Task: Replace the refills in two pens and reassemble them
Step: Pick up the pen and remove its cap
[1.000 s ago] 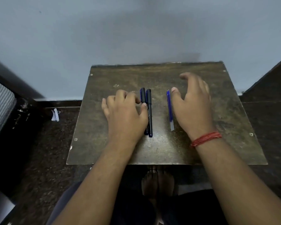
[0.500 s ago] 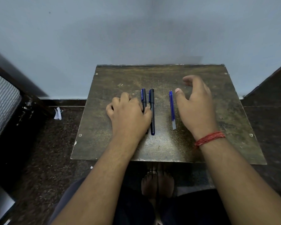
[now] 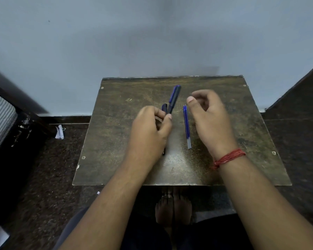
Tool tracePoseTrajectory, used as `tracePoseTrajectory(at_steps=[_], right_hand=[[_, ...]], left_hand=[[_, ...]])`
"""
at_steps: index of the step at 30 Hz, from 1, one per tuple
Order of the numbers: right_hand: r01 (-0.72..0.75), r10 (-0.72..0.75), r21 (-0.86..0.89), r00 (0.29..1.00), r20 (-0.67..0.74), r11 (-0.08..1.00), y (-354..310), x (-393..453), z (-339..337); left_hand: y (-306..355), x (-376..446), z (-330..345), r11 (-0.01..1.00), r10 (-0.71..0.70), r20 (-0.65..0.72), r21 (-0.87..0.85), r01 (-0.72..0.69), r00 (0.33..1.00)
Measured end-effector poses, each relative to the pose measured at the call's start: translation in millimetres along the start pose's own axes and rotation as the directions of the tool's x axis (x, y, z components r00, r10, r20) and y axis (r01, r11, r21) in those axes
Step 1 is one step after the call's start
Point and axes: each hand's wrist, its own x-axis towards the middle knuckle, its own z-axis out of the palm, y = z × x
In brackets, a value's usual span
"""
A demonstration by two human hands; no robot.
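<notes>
A small worn brown table (image 3: 116, 141) stands against a pale wall. My left hand (image 3: 148, 134) grips a dark pen (image 3: 174, 99) that rises tilted up and to the right above the tabletop. A second dark pen (image 3: 164, 108) lies on the table under that hand, with only its far cap and near tip showing. Two thin blue refills (image 3: 186, 126) lie side by side to the right of the pens. My right hand (image 3: 210, 116) hovers just right of the refills, fingers curled loosely, holding nothing.
A red thread band (image 3: 228, 157) circles my right wrist. A crumpled white scrap (image 3: 59, 132) lies on the dark floor left of the table. Striped fabric (image 3: 0, 120) shows at the far left edge. My bare feet (image 3: 173, 208) rest under the table's front edge.
My left hand has closed on one pen and lifted its far end off the table, tilting it right. My right hand has risen from the tabletop and curled its fingers.
</notes>
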Motion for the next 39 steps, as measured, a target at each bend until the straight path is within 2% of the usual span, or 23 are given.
tracePoseTrajectory(at_steps=[4, 6, 8, 11, 19, 21, 23, 24, 25, 27, 29, 30, 31, 33, 35, 39], right_hand=[[-0.186, 0.147, 0.314, 0.979, 0.144, 0.931, -2.7, -2.3, 3.5], [-0.252, 0.185, 0.414, 0.963, 0.195, 0.875, -3.0, -2.0, 3.3], [-0.254, 0.171, 0.438, 0.960, 0.221, 0.862, -2.0, -0.4, 2.5], [-0.260, 0.159, 0.446, 0.955, 0.251, 0.856, -3.2, -2.3, 4.7], [-0.298, 0.210, 0.576, 0.954, 0.216, 0.761, -12.1, -7.6, -0.1], [-0.331, 0.249, 0.661, 0.943, 0.219, 0.673, -14.0, -3.6, 0.8], [-0.307, 0.335, 0.822, 0.930, 0.151, 0.480, -14.0, 10.9, -9.6], [-0.240, 0.359, 0.862, 0.930, 0.073, 0.446, -11.7, 20.6, -18.9], [-0.170, 0.347, 0.848, 0.938, -0.017, 0.501, -7.8, 27.7, -27.8], [-0.099, 0.236, 0.673, 0.965, -0.115, 0.733, 1.5, 28.3, -36.3], [-0.088, 0.111, 0.285, 0.992, -0.065, 0.955, 16.0, 21.8, -31.3], [-0.070, 0.072, 0.068, 0.997, -0.027, 0.995, 22.0, 20.3, -27.7], [-0.047, 0.048, -0.110, 0.999, 0.002, 0.993, 25.7, 21.0, -25.6], [-0.023, 0.030, -0.337, 0.999, 0.016, 0.941, 25.0, 24.3, -25.7], [-0.040, 0.049, -0.451, 0.999, 0.008, 0.892, 20.6, 22.9, -26.6], [-0.058, 0.081, -0.564, 0.997, 0.015, 0.824, 25.2, 16.5, -22.8]], left_hand=[[9.0, -9.7, 13.4, 0.933, -0.054, 0.255, -0.330, 0.140, 0.965], [8.0, -8.4, 14.3, 0.891, -0.062, 0.299, -0.413, 0.188, 0.952], [6.9, -8.1, 13.8, 0.863, -0.085, 0.332, -0.448, 0.236, 0.940], [3.1, -9.0, 18.3, 0.848, -0.128, 0.354, -0.445, 0.288, 0.926], [9.0, -9.1, 29.8, 0.883, -0.108, 0.346, -0.398, 0.249, 0.932], [9.0, -9.5, 29.1, 0.890, -0.107, 0.347, -0.385, 0.245, 0.932], [6.2, -17.5, 29.2, 0.909, -0.084, 0.377, -0.350, 0.225, 0.923], [5.2, -23.8, 29.8, 0.914, -0.074, 0.394, -0.340, 0.220, 0.916], [5.4, -29.2, 31.2, 0.913, -0.068, 0.403, -0.343, 0.219, 0.913], [8.5, -32.2, 33.7, 0.884, -0.078, 0.400, -0.396, 0.249, 0.913], [12.9, -26.4, 33.7, 0.822, -0.110, 0.389, -0.482, 0.304, 0.915], [14.5, -23.2, 32.5, 0.786, -0.130, 0.382, -0.523, 0.330, 0.915], [15.7, -20.9, 30.3, 0.754, -0.148, 0.374, -0.556, 0.349, 0.916], [15.5, -19.9, 23.8, 0.723, -0.170, 0.343, -0.593, 0.353, 0.924], [13.8, -17.9, 17.3, 0.703, -0.188, 0.296, -0.625, 0.338, 0.937], [6.6, -6.7, 10.7, 0.635, -0.217, 0.228, -0.705, 0.314, 0.949]])
